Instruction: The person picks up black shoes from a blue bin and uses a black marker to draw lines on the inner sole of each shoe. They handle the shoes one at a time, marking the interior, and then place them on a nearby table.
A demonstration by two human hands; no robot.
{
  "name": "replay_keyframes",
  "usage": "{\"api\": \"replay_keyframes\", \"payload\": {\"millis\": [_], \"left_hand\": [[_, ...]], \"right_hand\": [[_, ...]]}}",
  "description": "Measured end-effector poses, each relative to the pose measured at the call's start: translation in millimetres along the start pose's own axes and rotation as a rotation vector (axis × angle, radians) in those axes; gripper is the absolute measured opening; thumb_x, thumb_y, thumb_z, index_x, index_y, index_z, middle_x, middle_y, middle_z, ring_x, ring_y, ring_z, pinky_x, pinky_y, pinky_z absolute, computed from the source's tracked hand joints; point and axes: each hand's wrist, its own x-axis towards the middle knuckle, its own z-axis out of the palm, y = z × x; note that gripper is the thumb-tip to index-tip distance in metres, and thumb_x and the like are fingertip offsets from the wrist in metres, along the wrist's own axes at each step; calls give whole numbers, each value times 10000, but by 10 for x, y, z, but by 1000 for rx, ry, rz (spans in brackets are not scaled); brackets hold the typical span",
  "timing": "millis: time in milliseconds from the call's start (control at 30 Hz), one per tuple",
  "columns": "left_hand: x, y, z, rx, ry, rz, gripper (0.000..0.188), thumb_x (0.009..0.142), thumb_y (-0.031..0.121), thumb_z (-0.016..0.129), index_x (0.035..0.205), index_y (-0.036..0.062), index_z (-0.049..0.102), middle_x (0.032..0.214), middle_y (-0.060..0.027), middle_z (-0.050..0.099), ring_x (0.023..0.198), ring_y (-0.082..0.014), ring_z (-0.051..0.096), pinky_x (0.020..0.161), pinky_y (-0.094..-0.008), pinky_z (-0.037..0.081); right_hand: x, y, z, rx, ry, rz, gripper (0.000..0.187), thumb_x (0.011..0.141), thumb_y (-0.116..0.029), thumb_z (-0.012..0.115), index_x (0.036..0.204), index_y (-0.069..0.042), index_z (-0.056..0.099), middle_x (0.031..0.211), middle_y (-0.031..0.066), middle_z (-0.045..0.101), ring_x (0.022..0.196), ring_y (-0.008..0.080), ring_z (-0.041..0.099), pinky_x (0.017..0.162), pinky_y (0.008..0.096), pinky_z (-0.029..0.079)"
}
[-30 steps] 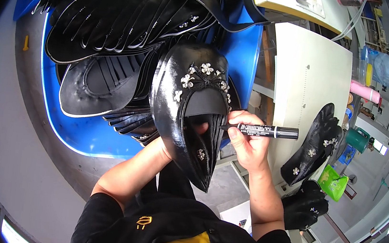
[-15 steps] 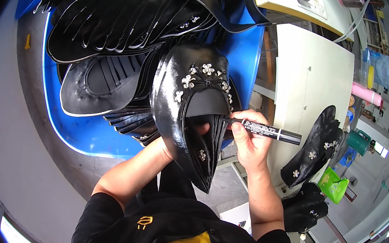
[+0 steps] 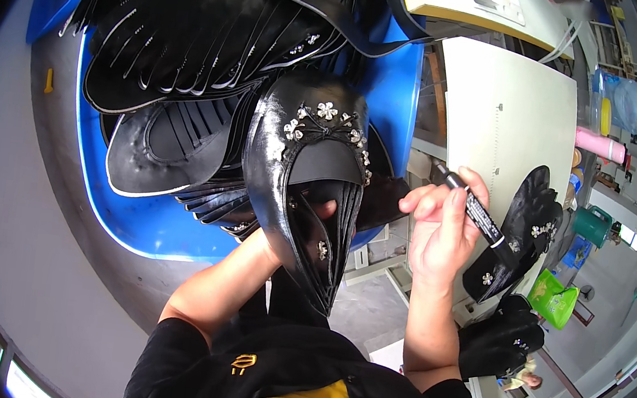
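A stack of glossy black shoe uppers (image 3: 270, 138), trimmed with silvery flower ornaments, is held in front of me. My left hand (image 3: 274, 245) grips it from below; the thumb shows inside the opening and the other fingers are hidden under the stack. To the right of it, my right hand (image 3: 444, 233) is closed around a black marker pen (image 3: 483, 219), whose tip points up and left. A dark flap (image 3: 385, 204) sticks out from the stack toward my right fingertips; whether they touch it I cannot tell.
Beyond my hands, a blue bin (image 3: 150, 231) holds layered piles of black uppers (image 3: 181, 26). On the right, a white table (image 3: 475, 99) carries another bundle of decorated uppers (image 3: 519, 230). A green bag (image 3: 553, 299) and a pink roll (image 3: 600, 145) lie farther right.
My right hand has moved right, away from the stack's opening, and the marker has turned from nearly level to slanting. A dark flap now stands out at the stack's right side.
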Motion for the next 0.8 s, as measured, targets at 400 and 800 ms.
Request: {"api": "replay_keyframes", "payload": {"millis": [400,800], "left_hand": [[8,-119,-19,-58,-8,-16,311,822,153,657,1096,42,561,897,-71,642,730,-180,615,602,-321,524],[-306,-36,120,-148,-21,-78,198,874,130,580,1043,29,597,972,-98,650,852,-204,645,738,-355,549]], "right_hand": [[-564,55,251,-457,-37,166,610,769,-75,682,1274,-54,338,865,20,469,749,75,432,696,228,384],[-371,16,176,-339,159,181,489,751,95,565,1180,-65,391,846,34,499,741,79,478,685,217,432]]}}
